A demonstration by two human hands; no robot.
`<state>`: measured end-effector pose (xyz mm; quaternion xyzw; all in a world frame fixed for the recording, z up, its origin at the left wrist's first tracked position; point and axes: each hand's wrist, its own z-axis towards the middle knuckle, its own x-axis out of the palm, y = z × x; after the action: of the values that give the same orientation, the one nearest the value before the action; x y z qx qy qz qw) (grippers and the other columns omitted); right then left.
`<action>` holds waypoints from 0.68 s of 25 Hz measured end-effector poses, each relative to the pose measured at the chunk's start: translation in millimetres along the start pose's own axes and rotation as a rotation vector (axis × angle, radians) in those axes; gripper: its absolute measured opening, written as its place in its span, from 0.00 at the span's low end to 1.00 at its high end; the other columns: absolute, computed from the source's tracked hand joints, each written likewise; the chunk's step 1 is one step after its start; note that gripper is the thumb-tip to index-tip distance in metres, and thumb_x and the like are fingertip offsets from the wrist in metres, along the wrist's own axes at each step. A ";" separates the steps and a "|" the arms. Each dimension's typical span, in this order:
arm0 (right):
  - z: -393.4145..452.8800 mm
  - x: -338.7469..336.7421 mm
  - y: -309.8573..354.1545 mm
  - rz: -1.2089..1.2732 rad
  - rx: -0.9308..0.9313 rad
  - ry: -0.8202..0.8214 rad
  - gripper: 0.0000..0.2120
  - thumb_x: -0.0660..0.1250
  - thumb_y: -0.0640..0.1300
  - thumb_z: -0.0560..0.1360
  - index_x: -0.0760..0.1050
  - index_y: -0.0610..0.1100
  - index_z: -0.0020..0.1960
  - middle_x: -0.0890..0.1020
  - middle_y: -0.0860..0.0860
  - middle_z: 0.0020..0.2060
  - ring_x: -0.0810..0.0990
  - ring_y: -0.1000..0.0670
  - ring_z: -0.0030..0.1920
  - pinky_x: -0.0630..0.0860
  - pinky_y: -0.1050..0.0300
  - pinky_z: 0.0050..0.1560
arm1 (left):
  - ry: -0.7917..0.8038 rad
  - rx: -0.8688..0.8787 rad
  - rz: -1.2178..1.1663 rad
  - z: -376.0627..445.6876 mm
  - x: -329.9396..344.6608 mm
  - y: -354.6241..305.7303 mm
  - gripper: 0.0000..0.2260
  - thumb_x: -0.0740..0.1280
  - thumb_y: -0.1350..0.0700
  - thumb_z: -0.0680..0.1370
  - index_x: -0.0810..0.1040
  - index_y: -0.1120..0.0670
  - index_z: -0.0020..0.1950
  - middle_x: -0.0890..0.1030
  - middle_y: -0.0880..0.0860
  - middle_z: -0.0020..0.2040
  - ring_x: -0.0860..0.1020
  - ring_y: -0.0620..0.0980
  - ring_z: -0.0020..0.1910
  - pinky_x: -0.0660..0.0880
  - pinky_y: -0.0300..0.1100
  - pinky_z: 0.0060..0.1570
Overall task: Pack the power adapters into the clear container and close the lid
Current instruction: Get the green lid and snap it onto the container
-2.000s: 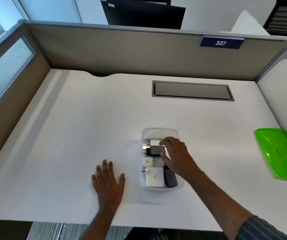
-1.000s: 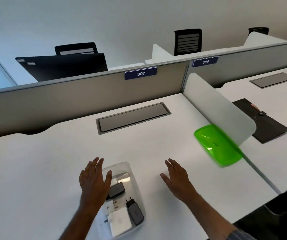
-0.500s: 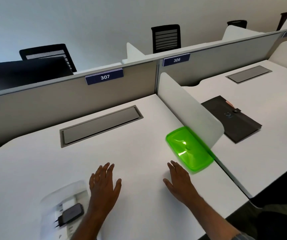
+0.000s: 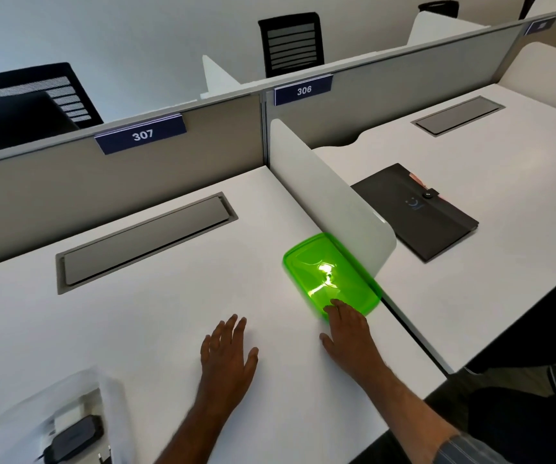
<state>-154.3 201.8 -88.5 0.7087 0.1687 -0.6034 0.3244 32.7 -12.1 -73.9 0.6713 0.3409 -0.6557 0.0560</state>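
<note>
The clear container sits at the bottom left of the white desk, blurred, with a dark power adapter and white ones inside. A translucent green lid lies flat at the desk's right edge against the white divider. My right hand is spread flat, its fingertips touching the near edge of the green lid. My left hand rests palm down on the desk between container and lid, holding nothing.
A white divider panel stands just behind the lid. A grey cable hatch is set into the desk farther back. A black folder lies on the neighbouring desk. Partition walls with labels 307 and 306 close the back.
My right hand left the adapters in the container and travelled right until its fingertips reached the green lid. My left hand moved right past the container. The view swung right.
</note>
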 end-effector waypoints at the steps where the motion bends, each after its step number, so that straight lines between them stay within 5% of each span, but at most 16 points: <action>1: 1.9 -0.8 -2.8 -0.016 0.007 -0.005 0.31 0.80 0.50 0.61 0.76 0.43 0.60 0.81 0.42 0.61 0.81 0.41 0.61 0.78 0.46 0.58 | 0.009 0.007 -0.002 2.1 2.8 -5.3 0.33 0.50 0.38 0.78 0.67 0.51 0.79 0.67 0.52 0.80 0.64 0.56 0.80 0.59 0.58 0.77; 13: 9.1 -18.5 -10.1 -0.165 0.045 -0.123 0.08 0.72 0.47 0.67 0.75 0.49 0.44 0.77 0.51 0.43 0.78 0.45 0.44 0.69 0.47 0.46 | 0.055 0.042 0.027 11.1 12.5 -30.7 0.31 0.54 0.40 0.78 0.70 0.51 0.77 0.71 0.53 0.78 0.70 0.58 0.76 0.67 0.61 0.72; 17: 8.8 -30.8 -8.2 -0.116 0.026 -0.152 0.07 0.72 0.46 0.67 0.75 0.49 0.42 0.77 0.51 0.40 0.79 0.44 0.43 0.70 0.47 0.44 | 0.035 0.019 -0.023 9.0 7.0 -29.5 0.33 0.50 0.37 0.77 0.66 0.49 0.80 0.67 0.51 0.81 0.64 0.56 0.80 0.60 0.58 0.77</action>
<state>-172.6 206.6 -61.4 0.6541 0.1767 -0.6752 0.2915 8.8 8.4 -70.6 0.6792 0.3435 -0.6476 0.0360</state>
